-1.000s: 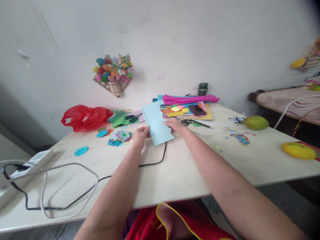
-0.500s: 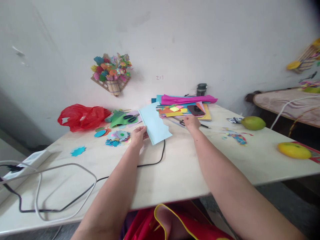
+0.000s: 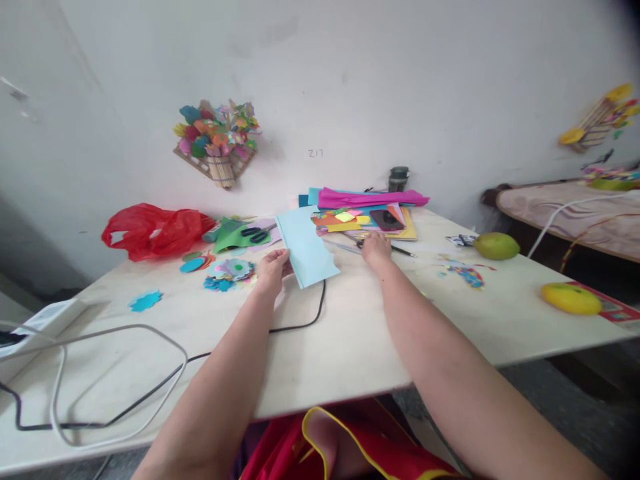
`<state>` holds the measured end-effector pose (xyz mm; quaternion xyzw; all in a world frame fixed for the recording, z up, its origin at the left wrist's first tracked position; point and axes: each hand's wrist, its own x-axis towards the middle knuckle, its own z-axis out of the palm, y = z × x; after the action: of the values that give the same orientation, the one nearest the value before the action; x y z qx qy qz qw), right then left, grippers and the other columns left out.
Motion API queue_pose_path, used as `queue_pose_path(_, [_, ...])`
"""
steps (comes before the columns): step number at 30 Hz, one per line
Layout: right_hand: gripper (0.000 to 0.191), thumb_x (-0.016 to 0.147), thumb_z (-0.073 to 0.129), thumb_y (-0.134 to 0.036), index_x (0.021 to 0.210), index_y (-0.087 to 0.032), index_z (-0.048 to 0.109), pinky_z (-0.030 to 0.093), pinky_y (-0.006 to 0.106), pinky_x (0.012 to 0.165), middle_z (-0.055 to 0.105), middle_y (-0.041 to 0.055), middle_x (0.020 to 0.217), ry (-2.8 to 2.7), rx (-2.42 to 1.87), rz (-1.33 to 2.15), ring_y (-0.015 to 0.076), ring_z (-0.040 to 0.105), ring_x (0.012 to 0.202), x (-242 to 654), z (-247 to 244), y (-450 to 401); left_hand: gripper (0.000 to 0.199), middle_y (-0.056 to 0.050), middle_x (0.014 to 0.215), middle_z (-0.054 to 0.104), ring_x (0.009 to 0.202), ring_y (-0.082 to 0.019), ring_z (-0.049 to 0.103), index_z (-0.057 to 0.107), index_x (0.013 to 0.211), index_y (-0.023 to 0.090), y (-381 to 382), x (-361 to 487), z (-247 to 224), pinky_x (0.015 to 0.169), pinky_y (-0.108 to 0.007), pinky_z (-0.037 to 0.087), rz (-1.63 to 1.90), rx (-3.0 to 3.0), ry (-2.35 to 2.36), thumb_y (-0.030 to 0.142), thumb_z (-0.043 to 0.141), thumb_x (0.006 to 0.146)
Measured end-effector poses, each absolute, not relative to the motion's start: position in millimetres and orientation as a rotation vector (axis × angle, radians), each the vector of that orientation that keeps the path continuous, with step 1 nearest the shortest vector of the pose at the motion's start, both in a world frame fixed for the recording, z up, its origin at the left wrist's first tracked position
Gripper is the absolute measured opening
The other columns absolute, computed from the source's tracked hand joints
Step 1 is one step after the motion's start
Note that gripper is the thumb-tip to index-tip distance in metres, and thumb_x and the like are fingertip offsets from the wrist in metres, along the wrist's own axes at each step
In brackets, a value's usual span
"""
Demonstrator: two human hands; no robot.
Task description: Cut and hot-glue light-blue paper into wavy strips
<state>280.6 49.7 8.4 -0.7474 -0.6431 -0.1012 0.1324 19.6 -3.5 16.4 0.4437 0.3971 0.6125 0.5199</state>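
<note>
Wall (image 3: pixel 350 100) is bearing one short marking (image 3: pixel 315 153).
The marking is reading as "217" or "Z17", its first character leaving both 2 and Z possible; it is running roughly level in thin, reddish strokes, and is standing between the flower hanging (image 3: pixel 218 140) and the bottle (image 3: pixel 399 179), above the paper stack (image 3: pixel 373 198). The packet (image 3: pixel 461 240) beside the green fruit (image 3: pixel 497 246) is showing dark marks, and the red sheet (image 3: pixel 617 308) by the yellow fruit (image 3: pixel 571 298) is showing pale patches; both are proving too small to read.

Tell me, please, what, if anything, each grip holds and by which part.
The left grip holds the light blue sheet by its left edge; whether the right grip holds anything is unclear.
</note>
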Motion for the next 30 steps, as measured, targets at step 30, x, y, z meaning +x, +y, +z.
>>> queue_pose_path(30, [0.035, 0.080, 0.049, -0.018, 0.114, -0.019, 0.056, 0.040, 0.033, 0.080, 0.059, 0.0128, 0.111, -2.241, -1.961, -0.132, 0.0262, 0.054, 0.104, 222.8, 33.0, 19.6, 0.030, 0.003, 0.054, 0.055, 0.049, -0.009, 0.053, 0.056, 0.071, 0.015, -1.2, 10.2, 28.9, 0.054, -0.023, 0.046, 1.725, 0.931, 0.868, 0.031, 0.073, 0.053])
